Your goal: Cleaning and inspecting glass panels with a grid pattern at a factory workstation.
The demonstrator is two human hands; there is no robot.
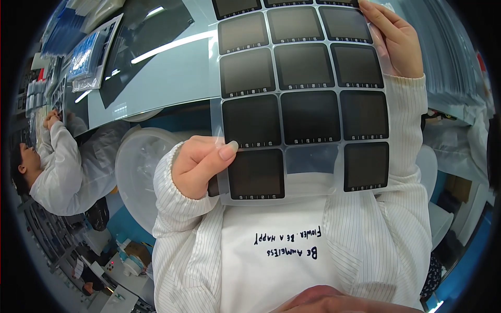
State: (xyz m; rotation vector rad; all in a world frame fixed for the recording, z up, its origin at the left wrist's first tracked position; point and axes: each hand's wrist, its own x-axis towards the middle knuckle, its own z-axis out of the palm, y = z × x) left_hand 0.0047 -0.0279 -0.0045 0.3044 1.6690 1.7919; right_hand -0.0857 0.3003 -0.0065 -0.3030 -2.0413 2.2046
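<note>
Both my hands hold up a translucent plastic sheet (309, 179) in front of my chest. Rows of dark, rounded rectangular panels (310, 117) cover it, three across, each with a strip of small pale marks along its lower edge. In the lowest row the middle place is see-through, with no dark panel. My left hand (201, 167) grips the sheet's lower left edge, thumb on the front and fingers partly hidden behind. At the upper right edge, my right hand (395, 39) pinches it. The sheet's top runs out of the picture.
A glass-topped table (167, 83) lies beyond the sheet, with a dark mat (148, 44) and blue-and-white packs (86, 57) at left. Piled clear sheets (443, 57) stand at right. Left of me are a white lined bin (143, 167) and a seated co-worker (62, 177).
</note>
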